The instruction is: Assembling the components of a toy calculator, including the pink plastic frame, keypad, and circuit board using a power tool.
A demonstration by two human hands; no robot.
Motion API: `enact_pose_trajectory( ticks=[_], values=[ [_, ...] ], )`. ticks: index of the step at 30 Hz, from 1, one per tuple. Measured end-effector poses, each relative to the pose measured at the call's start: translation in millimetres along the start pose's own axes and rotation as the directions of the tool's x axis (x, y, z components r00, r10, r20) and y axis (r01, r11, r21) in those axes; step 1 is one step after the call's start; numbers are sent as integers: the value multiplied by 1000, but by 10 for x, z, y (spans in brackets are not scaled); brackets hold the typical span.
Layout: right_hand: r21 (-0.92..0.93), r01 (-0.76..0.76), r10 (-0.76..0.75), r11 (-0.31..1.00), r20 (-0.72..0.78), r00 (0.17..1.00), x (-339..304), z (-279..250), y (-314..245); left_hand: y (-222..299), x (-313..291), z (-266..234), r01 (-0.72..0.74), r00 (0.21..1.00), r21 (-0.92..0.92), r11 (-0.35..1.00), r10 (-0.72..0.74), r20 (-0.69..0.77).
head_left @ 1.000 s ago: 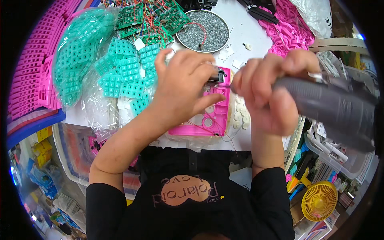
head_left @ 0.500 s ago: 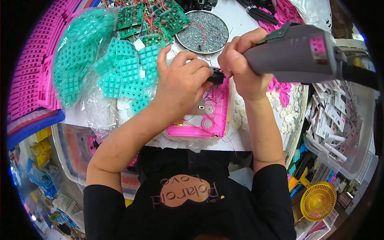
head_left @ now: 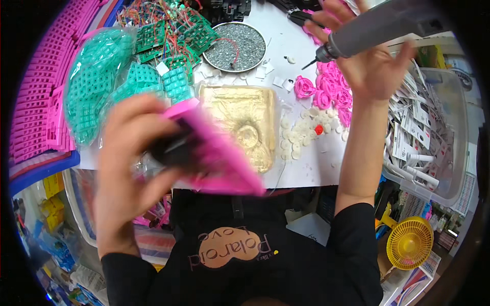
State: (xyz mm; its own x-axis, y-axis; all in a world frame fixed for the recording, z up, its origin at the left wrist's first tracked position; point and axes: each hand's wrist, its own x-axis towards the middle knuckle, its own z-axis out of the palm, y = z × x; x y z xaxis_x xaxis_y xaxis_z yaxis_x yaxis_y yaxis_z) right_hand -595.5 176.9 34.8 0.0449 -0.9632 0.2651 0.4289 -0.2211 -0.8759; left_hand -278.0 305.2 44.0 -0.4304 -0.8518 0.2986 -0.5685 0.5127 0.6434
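My left hand (head_left: 135,153), blurred by motion, grips a pink plastic housing (head_left: 232,163) with a black part (head_left: 176,145) on it. The housing is tilted and lifted off the table, near its front edge. My right hand (head_left: 375,74) is open, its fingers and thumb spread apart. A grey electric screwdriver (head_left: 377,33) crosses in front of its palm, the thin bit pointing down to the left; the fingers are not wrapped around it. Between the hands lies a cream-coloured moulded block (head_left: 240,109) with a round raised ring, covered in clear plastic.
Small screws fill a round tray (head_left: 236,47) at the back. Green circuit boards (head_left: 199,35) and teal keypads (head_left: 94,76) lie left, beside stacked pink housings (head_left: 38,86). Pink rings (head_left: 329,84) and white discs (head_left: 298,135) lie right of the block. A clear bin (head_left: 449,168) stands far right.
The pink housing has come up off the cream block and swung left in my left hand. My right hand has moved up and right, and its fingers have opened from around the screwdriver.
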Motion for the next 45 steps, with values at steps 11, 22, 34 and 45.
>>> enact_pose_trajectory(
  ticks=[11, 22, 34, 45],
  values=[
    [-971, 11, 121, -238, -19, 992, -758, -1036, 575, -1936, -3877, -835, 745, 251, 545, 384, -919, 305],
    [-899, 415, 308, 138, 437, 845, -1207, 6, 652, -1441, -2381, 234, 668, 67, 455, 589, -656, 752],
    [-891, 411, 192, 192, 445, 875, -1356, 9, 743, -339, -177, 1299, -400, 869, 115, 909, 336, 364],
    [-898, 409, 218, 161, 436, 873, -1833, 71, 580, -310, -29, 1200, -418, 792, 55, 907, 335, 510]
  ],
)
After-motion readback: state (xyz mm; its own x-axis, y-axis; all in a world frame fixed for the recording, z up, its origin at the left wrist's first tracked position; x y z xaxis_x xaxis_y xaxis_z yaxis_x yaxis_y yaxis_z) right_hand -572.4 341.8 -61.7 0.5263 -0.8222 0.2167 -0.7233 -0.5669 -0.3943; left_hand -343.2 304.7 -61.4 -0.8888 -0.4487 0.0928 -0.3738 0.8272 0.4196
